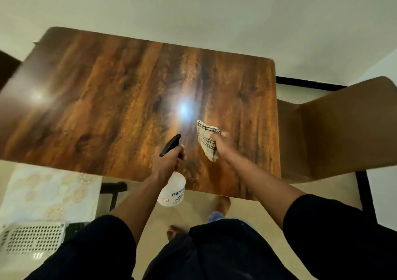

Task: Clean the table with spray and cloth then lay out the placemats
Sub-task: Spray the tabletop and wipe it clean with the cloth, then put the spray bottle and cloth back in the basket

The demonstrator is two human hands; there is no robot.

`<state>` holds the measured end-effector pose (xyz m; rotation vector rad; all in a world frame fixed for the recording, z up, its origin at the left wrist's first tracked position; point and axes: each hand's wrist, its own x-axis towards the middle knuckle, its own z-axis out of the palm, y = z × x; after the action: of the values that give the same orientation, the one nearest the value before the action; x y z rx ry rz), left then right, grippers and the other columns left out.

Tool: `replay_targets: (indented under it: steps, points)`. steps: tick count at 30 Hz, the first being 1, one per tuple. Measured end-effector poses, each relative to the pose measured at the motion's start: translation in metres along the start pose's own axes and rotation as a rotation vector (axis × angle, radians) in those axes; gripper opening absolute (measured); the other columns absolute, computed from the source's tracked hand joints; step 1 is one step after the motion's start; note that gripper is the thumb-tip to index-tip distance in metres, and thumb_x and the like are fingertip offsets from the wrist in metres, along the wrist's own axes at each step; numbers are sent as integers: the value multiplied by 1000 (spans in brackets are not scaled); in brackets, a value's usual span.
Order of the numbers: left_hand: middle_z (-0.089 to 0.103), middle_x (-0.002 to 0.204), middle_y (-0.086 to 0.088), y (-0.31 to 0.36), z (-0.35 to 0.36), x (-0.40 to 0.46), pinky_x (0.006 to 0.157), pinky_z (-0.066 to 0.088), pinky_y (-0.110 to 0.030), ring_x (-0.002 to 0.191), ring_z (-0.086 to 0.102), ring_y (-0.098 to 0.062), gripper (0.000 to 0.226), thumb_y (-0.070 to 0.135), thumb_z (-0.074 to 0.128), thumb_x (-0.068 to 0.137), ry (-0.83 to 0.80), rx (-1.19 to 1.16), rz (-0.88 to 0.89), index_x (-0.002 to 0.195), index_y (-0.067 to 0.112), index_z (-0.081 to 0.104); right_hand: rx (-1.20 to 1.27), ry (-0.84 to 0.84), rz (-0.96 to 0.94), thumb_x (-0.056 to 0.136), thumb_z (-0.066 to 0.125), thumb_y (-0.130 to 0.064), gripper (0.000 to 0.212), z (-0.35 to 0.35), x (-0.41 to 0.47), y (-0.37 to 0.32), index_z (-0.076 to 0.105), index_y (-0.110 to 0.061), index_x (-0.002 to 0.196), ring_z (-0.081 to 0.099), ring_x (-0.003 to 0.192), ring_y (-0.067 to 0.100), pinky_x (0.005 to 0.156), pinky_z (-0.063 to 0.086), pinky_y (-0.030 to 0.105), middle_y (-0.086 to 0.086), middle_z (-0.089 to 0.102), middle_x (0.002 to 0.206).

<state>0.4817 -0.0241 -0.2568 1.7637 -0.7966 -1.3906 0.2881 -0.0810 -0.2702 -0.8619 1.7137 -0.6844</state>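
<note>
- Room: plain pale wall at 12 o'clock, beige floor below; person stands at the 6 o'clock edge of the desk, looking down.
- Desk (107, 99): glossy dark wood-grain top, nothing lying on it that I can see. Lamp glare near centre and a softer one at 9 o'clock.
- Tan chair (335, 129) at 3 o'clock, pushed up to the desk's right edge.
- Pale patterned sheets at 8 o'clock, below desk level: likely the placemats (49, 191), not laid out yet. White perforated basket (32, 236) just below them, at 7 o'clock.
- Spray bottle (173, 190): clear body, black trigger head, hanging over the 6 o'clock edge, nozzle aimed toward desk centre.
- Cloth (206, 139): folded, beige with dark lines, just right of the bottle, over the desk at about 5 o'clock. Can't tell if it touches the surface.
- Left hand (167, 161) wrapped round the bottle neck, finger at the trigger. Right hand (221, 143) pinches the folded cloth.
- Step, my read: spraying, wipe not started.
- Doing it well: mist lightly in a few spots across the top, 9 to 3 o'clock, not one puddle. Keep the nozzle off the chair.
- Then wipe along the grain with overlapping passes, far edge toward near edge. Use the glare to check for streaks.
- Let it dry before the placemats go down.
</note>
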Motion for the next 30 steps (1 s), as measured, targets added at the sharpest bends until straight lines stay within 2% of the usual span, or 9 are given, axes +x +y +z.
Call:
replay_targets:
  steps: [3,7,11,14,17,22,24,26,30]
  points:
    - [72,73,-13,-10,-45,-12,50,47,-27,54,57,-20,20,15,68,100,77,-53,45,92,-2,74,191,-131,68,99,61,-21,15,34,-14,-14,68,-11,90,70,70,19,64,54,29,4,75,83]
    - [72,74,-10,-34,-108,-32,50,47,-24,56,60,-17,16,16,69,102,196,-178,42,92,3,73,292,-312,129,96,66,-27,14,84,-39,-24,70,-13,100,73,83,26,72,60,40,9,77,98]
    - [72,76,-13,-56,-160,-54,51,46,-26,53,54,-18,21,16,69,102,291,-225,48,97,-4,73,317,-471,168,88,78,-25,40,128,-66,-30,68,-5,121,74,104,35,90,59,59,18,76,114]
    - [74,76,-14,-63,-190,-68,51,46,-27,49,54,-17,21,14,69,102,381,-256,79,88,0,75,308,-532,181,78,85,-20,57,163,-83,-36,64,-1,128,74,105,38,91,57,62,20,75,115]
    - [75,75,-16,-72,-218,-78,55,47,-33,53,56,-21,26,13,69,103,458,-286,121,79,5,76,240,-581,154,81,84,-15,51,200,-99,-44,66,-2,127,74,105,37,93,56,64,18,76,114]
    - [79,80,-12,-82,-256,-93,66,57,-40,65,63,-23,24,23,75,100,622,-337,96,77,22,84,149,-718,171,86,79,-12,42,261,-121,-59,67,-4,126,73,107,38,93,56,64,19,75,116]
    - [81,83,-11,-87,-268,-96,79,62,-45,67,68,-22,17,29,78,97,691,-371,71,83,22,86,95,-754,155,87,78,-11,41,286,-127,-64,67,-2,125,73,106,37,92,57,62,19,75,116]
    - [82,83,-3,-93,-283,-100,92,63,-50,75,76,-22,20,46,79,89,748,-381,31,88,27,87,23,-786,150,86,78,-13,43,311,-133,-68,67,-1,126,73,106,37,93,57,62,20,75,116]
    - [81,79,-1,-112,-309,-101,92,61,-55,83,78,-28,37,66,75,79,838,-341,26,87,30,83,-70,-865,174,86,79,-16,43,361,-139,-72,69,-2,125,73,106,37,94,57,61,17,76,113]
